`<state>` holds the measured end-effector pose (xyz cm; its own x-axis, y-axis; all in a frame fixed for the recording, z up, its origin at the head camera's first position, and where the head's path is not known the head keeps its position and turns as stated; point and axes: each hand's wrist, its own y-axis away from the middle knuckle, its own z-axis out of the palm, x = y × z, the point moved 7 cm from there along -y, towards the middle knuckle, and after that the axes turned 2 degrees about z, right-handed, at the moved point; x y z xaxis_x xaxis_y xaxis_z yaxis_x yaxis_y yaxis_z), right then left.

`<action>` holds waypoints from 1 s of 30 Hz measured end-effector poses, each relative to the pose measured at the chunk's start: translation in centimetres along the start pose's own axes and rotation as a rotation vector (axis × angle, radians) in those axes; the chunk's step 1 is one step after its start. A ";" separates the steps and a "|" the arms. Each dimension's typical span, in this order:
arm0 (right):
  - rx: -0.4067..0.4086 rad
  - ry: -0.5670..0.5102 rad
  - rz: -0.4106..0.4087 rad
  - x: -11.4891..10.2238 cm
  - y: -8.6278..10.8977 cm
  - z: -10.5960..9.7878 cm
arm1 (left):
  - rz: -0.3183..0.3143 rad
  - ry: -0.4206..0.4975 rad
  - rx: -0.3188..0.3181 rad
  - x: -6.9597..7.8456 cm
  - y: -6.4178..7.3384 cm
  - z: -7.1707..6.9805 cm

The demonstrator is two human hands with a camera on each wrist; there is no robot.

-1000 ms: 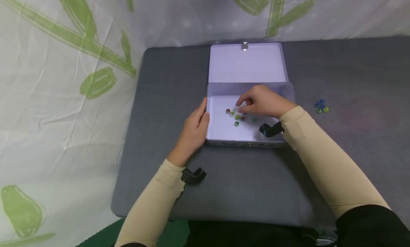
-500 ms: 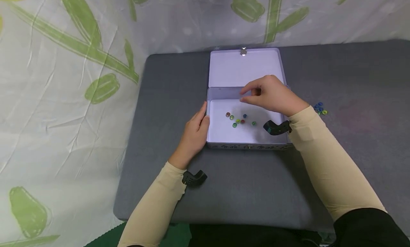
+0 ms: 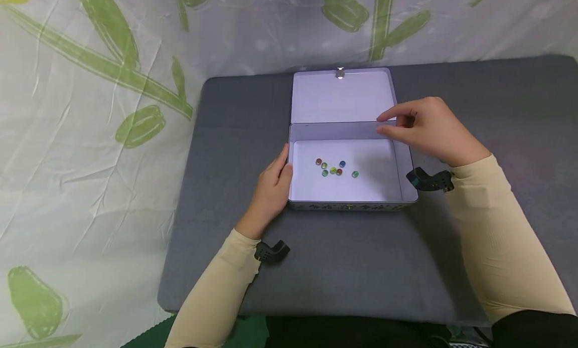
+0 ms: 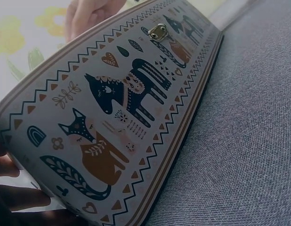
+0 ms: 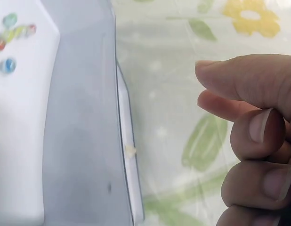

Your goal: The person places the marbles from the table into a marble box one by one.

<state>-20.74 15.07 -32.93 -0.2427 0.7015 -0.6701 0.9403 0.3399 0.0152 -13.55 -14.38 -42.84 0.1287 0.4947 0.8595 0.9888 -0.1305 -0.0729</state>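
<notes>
A grey surface (image 3: 352, 268) can be seen in front of the box (image 3: 311, 190). The box's left side is touched by the left hand (image 3: 267, 187), its fingers held out long and the thumb a bit apart from them. Painted animals (image 4: 103, 160) are shown on the box's front wall. Inside the box, seven small marbles (image 3: 332, 170), red, green, yellow and blue, are scattered on the white bottom. The right hand (image 3: 431, 127) is held up by the box's back right corner, with a gap left between thumb tip and pointing finger. Behind the box, its lid (image 3: 340, 97) is opened back. Farther off, a leafy cloth (image 3: 271, 27) is hung.
</notes>
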 end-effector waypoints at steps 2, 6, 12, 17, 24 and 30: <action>0.023 0.011 0.020 0.8 0.7 -0.6 | 0.000 0.001 -0.004 0.0 0.0 0.0; 0.057 0.037 0.057 2.8 1.9 -1.6 | -0.006 0.008 -0.007 0.0 0.0 -0.1; 0.063 0.068 0.143 6.3 3.4 -2.4 | -0.020 0.014 0.000 -0.2 0.1 -0.3; 0.068 0.088 0.181 9.0 4.4 -2.7 | -0.027 0.019 0.005 -0.3 0.4 -0.6; 0.072 0.072 0.229 12.2 5.0 -2.9 | -0.028 0.015 0.010 -0.2 0.4 -1.1; 0.048 0.076 0.285 14.2 5.4 -2.5 | -0.026 0.015 0.005 -0.4 0.4 -1.0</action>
<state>-19.66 28.44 -40.53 0.0168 0.8098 -0.5865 0.9829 0.0941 0.1581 -13.26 -15.48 -42.66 0.1014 0.4852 0.8685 0.9922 -0.1133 -0.0525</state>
